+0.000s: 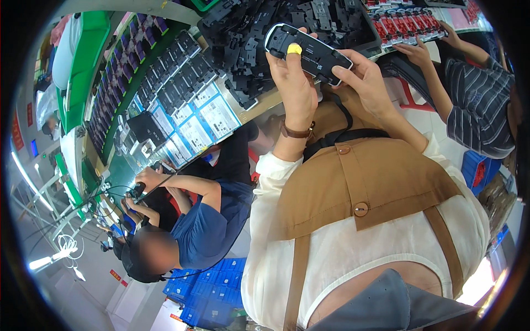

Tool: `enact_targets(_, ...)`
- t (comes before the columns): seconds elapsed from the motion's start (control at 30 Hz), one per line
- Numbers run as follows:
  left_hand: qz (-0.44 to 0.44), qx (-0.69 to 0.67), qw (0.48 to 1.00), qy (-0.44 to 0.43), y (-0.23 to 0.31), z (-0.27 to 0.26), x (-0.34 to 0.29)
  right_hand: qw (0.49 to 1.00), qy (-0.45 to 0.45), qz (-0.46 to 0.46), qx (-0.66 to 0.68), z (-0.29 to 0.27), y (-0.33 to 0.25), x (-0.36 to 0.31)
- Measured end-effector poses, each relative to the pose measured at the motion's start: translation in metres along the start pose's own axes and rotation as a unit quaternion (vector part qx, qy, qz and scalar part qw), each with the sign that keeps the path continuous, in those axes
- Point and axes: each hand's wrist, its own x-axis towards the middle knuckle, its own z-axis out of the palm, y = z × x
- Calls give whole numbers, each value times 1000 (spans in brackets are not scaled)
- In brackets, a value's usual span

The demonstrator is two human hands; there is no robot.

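Both of my hands hold up what looks like a toy car (312, 54), its black underside turned toward me and a white body edge showing around the rim. My left hand (293, 83) grips its left part, the thumb, in a yellow finger cover (294, 49), lying on the black base. At the right end my right hand (365, 80) pinches it, thumb on top and fingers beneath. Behind it lies a big heap of loose black plastic parts (237, 41), the nearest things to my hands.
Left of the heap, black parts (171, 71) stand in rows beside printed cartons (218, 113). Purple-and-black pieces (118, 71) line the green belt. A co-worker in blue (212, 220) works at left, another in a striped shirt (477, 105) at right, near red pieces (395, 27).
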Motion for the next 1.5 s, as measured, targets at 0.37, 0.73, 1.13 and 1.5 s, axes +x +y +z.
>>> enact_targets(0.37, -4, 26, 996, 88, 20, -49, -12, 994, -66, -40, -71, 16, 9, 3)
enact_targets(0.73, 17, 506, 810, 295, 57, -322, -3, 988, 11, -23, -152, -25, 20, 14)
enact_targets(1.13, -31, 576, 795, 188, 1, -357, 14, 962, 218, -10, -167, -140, 89, 20)
enact_targets(1.5, 17, 584, 715, 384, 21, -281, -4, 927, 337, 152, -67, -249, 146, 98)
